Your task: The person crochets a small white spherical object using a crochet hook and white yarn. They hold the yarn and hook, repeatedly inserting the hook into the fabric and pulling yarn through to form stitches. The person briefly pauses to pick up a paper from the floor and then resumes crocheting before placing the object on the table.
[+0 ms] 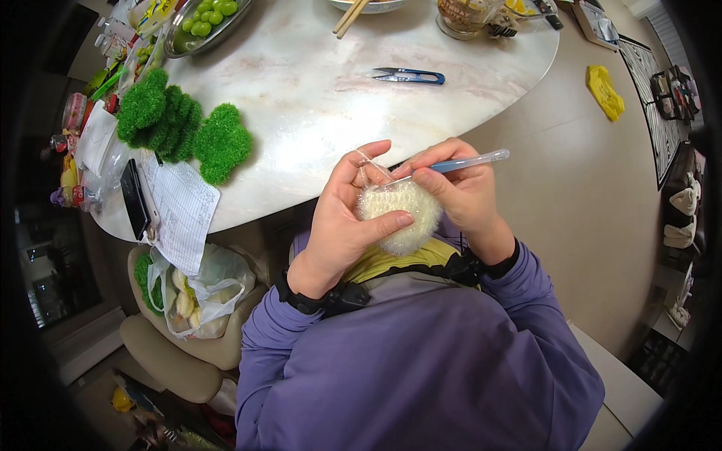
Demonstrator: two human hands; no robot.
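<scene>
A fuzzy cream-white crocheted piece (401, 217) hangs in front of my lap, just off the table's near edge. My left hand (352, 211) grips it, thumb across its front, with a strand of pale yarn running over the raised index finger. In my right hand (459, 189) is a crochet hook (468, 162) with a translucent blue handle. Its metal shaft points left and meets the piece's upper edge, where the tip is hidden in the fuzz. My right fingertips are close to the piece's upper right side.
Blue-handled thread snips (410, 75) lie on the marble table (304, 113). Green fuzzy crocheted pieces (223, 144), a phone (135, 200) and written paper sheets (186, 208) sit left. Beyond are a metal dish of grapes (175, 48), chopsticks (351, 18) and a glass jar (462, 20). A plastic bag (220, 293) rests on a chair.
</scene>
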